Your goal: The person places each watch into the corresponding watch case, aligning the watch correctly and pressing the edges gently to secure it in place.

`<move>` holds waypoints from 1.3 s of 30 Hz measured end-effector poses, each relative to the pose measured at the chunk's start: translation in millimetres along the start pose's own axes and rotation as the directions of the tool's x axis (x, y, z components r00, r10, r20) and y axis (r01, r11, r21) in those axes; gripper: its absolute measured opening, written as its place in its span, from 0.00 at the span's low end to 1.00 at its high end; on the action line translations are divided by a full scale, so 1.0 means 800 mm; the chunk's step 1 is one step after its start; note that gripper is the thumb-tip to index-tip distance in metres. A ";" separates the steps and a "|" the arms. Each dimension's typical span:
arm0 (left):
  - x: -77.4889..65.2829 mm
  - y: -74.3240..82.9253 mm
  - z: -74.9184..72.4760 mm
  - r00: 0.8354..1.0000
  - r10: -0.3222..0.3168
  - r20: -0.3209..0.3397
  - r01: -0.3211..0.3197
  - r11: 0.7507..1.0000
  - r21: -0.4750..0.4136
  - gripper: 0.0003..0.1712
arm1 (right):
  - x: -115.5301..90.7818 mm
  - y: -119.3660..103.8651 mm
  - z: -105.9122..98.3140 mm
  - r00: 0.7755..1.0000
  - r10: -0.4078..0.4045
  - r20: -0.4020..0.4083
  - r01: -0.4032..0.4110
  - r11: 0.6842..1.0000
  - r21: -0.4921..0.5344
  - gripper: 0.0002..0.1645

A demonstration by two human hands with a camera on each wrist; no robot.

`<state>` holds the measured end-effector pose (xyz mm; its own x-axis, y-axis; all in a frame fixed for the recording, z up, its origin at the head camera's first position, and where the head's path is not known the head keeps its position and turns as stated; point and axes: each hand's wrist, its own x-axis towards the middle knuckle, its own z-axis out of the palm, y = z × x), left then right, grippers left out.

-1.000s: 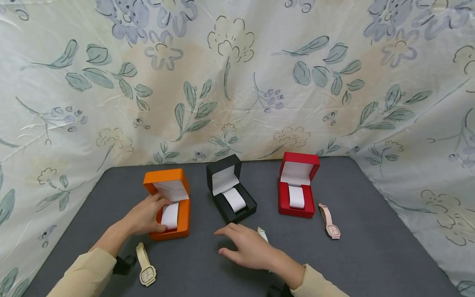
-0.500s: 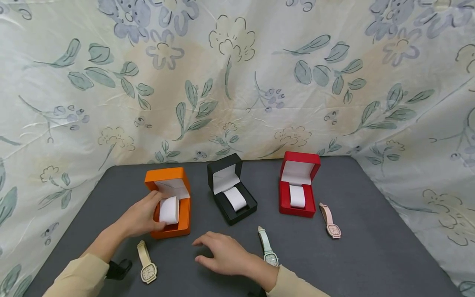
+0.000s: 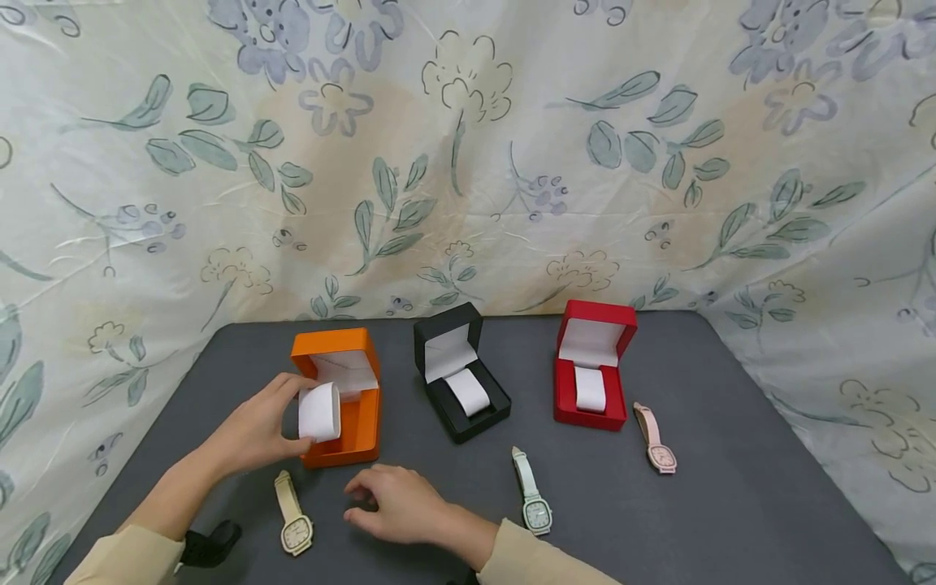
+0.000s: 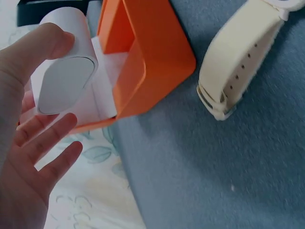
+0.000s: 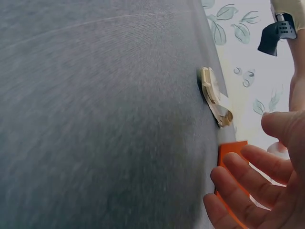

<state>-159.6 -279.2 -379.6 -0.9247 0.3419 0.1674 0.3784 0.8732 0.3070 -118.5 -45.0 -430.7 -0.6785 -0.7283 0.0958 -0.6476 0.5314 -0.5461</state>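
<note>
My left hand (image 3: pixel 252 426) pinches a white watch pillow (image 3: pixel 318 413) between thumb and fingers. The pillow is tilted and raised at the left part of the open orange watch box (image 3: pixel 360 431). In the left wrist view, the thumb presses the pillow's side (image 4: pixel 88 40) and its flat end faces the camera. My right hand (image 3: pixel 400 504) hovers over the table in front of the orange box, fingers loosely bent and holding nothing. Between the hands lies a cream watch (image 3: pixel 296 524); its strap (image 4: pixel 233 57) shows in the left wrist view.
An open black watch box (image 3: pixel 468 402) and an open red watch box (image 3: pixel 591 398) stand farther right, each with a white pillow inside. A mint watch (image 3: pixel 536 508) and a pink watch (image 3: pixel 660 455) lie on the grey table (image 3: pixel 717 504). Floral cloth (image 3: pixel 497 162) hangs behind.
My left hand has drawn the white watch pillow up and leftward from its seat in the orange box. My right hand has moved left, uncovering the mint watch.
</note>
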 end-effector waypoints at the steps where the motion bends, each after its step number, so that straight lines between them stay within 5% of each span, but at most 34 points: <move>1: -0.003 -0.001 -0.002 1.000 0.004 -0.010 -0.004 1.000 0.005 0.39 | 0.002 -0.002 0.002 1.000 0.005 0.000 -0.005 1.000 -0.012 0.15; 15: -0.036 -0.021 -0.014 0.991 0.028 -0.127 -0.025 0.999 0.028 0.39 | 0.040 -0.033 0.030 0.990 0.142 0.019 -0.139 0.982 -0.129 0.15; 25: -0.047 -0.024 -0.018 0.985 0.026 -0.172 -0.020 0.999 0.035 0.41 | 0.055 -0.055 0.052 0.969 0.246 0.029 -0.235 0.949 -0.209 0.14; 33: -0.050 -0.026 -0.019 0.977 0.052 -0.205 -0.042 0.998 0.053 0.41 | 0.059 -0.062 0.065 0.965 0.259 -0.046 -0.262 0.923 -0.282 0.14; 39: -0.049 -0.026 -0.020 0.978 0.048 -0.205 -0.038 0.998 0.054 0.41 | 0.059 -0.066 0.064 0.955 0.293 -0.045 -0.295 0.924 -0.242 0.15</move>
<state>-130.6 -316.0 -377.5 -0.8772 0.3051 0.3707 0.4106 0.8769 0.2499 -98.1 -129.8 -440.2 -0.8535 -0.5202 -0.0315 -0.4819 0.8108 -0.3321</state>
